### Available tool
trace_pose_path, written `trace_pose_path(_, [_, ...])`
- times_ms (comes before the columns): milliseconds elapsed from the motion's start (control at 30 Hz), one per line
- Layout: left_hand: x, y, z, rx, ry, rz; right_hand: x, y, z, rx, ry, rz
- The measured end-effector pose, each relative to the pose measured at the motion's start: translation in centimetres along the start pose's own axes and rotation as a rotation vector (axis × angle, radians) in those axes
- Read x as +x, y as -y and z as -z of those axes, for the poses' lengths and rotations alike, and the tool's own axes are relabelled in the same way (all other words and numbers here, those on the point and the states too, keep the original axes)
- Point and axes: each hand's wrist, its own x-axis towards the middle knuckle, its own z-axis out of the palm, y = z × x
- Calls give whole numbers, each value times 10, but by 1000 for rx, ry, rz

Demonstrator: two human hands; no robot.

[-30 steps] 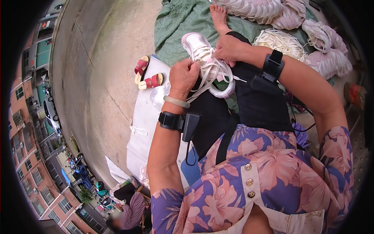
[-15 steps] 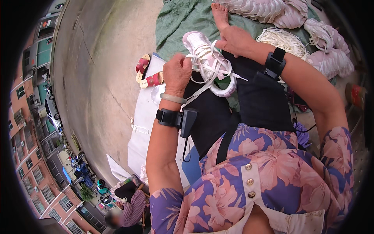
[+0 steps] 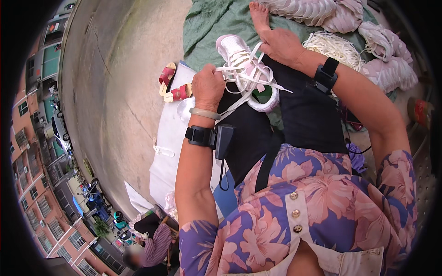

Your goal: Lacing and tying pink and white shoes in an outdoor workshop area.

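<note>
Between my knees rests a white and pale pink sneaker (image 3: 249,76), toe pointing away from me and heel opening toward me. White shoelaces (image 3: 239,67) run across its front and lie loose over its tongue and collar. On the shoe's left side, my left hand (image 3: 208,85) is closed with a lace pinched at the thumb and forefinger. My right hand (image 3: 282,46), to the right of the shoe, grips the lace on that side, fingers curled. Both laces stretch out from the shoe to the hands. One lace tip sticks out to the right over my dark trouser leg.
A heap of loose white laces (image 3: 332,49) lies right on a green tarp (image 3: 209,34). Bundled pink-white shoe uppers (image 3: 386,60) are stacked beyond it. Red sandals (image 3: 177,93) lie at the left beside a white sheet (image 3: 163,133). Another person (image 3: 154,246) sits at lower left.
My right hand has shifted slightly up and away, drawing the right lace outward. The left hand has barely moved, and its lace now runs straighter to the shoe.
</note>
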Motion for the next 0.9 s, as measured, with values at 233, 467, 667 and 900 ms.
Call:
trace_pose_path(233, [-39, -18, 22, -473, -15, -83, -40, 10, 12, 255, 10, 558])
trace_pose_path(467, [-51, -16, 12, -236, 8, -281, -44, 13, 5, 189, 49, 629])
trace_pose_path(667, [-32, -7, 15, -989, 113, 253, -20, 1, 3, 408, -31, 109])
trace_pose_path(900, [-18, 20, 8, -1031, -2, 395, -8, -13, -13, 380, -146, -33])
